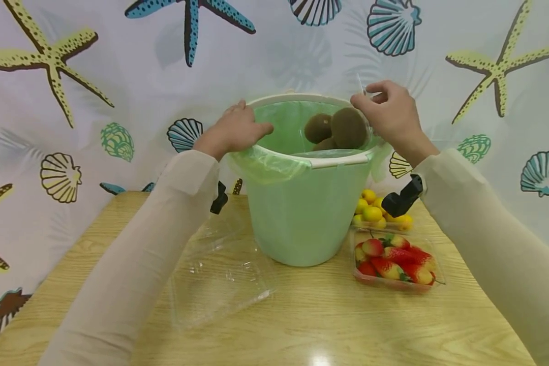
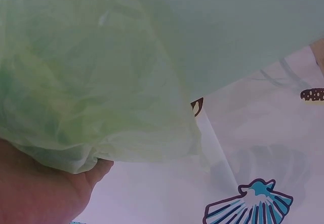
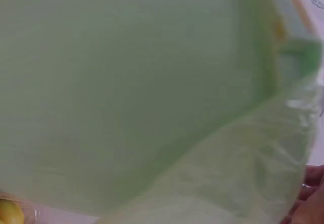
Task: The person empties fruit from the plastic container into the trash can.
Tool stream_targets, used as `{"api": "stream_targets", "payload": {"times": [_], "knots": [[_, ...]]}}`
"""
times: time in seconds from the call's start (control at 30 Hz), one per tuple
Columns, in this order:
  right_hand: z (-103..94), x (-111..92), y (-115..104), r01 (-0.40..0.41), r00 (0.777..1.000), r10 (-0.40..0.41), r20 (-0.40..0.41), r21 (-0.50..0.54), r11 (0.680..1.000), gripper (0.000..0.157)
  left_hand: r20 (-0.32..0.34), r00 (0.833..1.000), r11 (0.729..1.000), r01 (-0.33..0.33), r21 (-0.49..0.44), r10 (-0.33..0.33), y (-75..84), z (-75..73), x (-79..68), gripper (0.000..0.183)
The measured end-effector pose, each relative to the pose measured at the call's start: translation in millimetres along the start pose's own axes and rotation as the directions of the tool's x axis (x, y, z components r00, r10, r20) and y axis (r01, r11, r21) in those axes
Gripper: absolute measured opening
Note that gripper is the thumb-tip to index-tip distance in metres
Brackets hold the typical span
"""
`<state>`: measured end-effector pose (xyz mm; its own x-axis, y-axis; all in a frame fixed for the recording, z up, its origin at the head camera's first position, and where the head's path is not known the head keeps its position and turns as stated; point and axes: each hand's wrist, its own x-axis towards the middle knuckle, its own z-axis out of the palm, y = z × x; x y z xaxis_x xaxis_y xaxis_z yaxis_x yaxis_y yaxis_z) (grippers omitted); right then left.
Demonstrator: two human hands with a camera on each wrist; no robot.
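Note:
My left hand (image 1: pixel 239 128) grips the left rim of a pale green trash bin (image 1: pixel 302 218), thumb over the edge. A thin green bin liner (image 1: pixel 274 168) folds over the rim there and bunches around that hand in the left wrist view. At the bin's right side, my right hand (image 1: pixel 391 113) pinches the edge of a clear plastic box (image 1: pixel 331 153). This box is tipped within the bin's mouth, with brown kiwis (image 1: pixel 349 128) showing in it. In the right wrist view, the bin and liner fill most of the picture, and only part of the right hand (image 3: pixel 309 201) shows.
A clear box of red strawberries (image 1: pixel 395 262) sits on the wooden table (image 1: pixel 329 315) right of the bin. Behind it are small yellow fruits (image 1: pixel 372 213). Left of the bin lies clear plastic packaging (image 1: pixel 219 287). A shell-patterned curtain (image 1: pixel 265 66) hangs behind.

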<state>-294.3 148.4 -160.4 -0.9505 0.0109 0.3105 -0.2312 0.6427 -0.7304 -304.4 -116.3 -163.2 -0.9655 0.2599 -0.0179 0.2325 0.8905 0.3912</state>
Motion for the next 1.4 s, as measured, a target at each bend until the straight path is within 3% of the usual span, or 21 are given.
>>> {"api": "stream_targets", "payload": {"times": [0.3,0.8,0.97,1.1,1.4], "knots": [[9.1,-2,0,0.119,0.992,-0.126,-0.027,-0.183,0.976,0.057,-0.001,1.000,1.000,0.003,0.026,-0.003,3.2,-3.9,-1.1,0.071],[8.8,-4,4,0.128,0.991,-0.130,-0.012,-0.091,0.988,0.057,0.030,0.999,0.999,0.011,0.035,-0.012,1.2,-3.8,-3.1,0.072],[4.9,-3,6,0.083,0.997,-0.083,0.007,-0.015,0.996,0.057,0.037,0.999,0.999,0.022,0.023,-0.023,0.3,-1.4,-1.7,0.073],[-0.1,0,5,0.027,1.000,-0.027,0.006,0.102,0.994,0.052,0.038,0.999,0.999,0.025,0.030,-0.026,0.6,-0.5,-1.1,0.073],[-10.1,3,6,-0.086,0.996,0.080,0.030,0.336,0.938,0.043,0.036,0.999,0.999,0.013,0.036,-0.015,0.5,-0.6,-2.4,0.072]]}}
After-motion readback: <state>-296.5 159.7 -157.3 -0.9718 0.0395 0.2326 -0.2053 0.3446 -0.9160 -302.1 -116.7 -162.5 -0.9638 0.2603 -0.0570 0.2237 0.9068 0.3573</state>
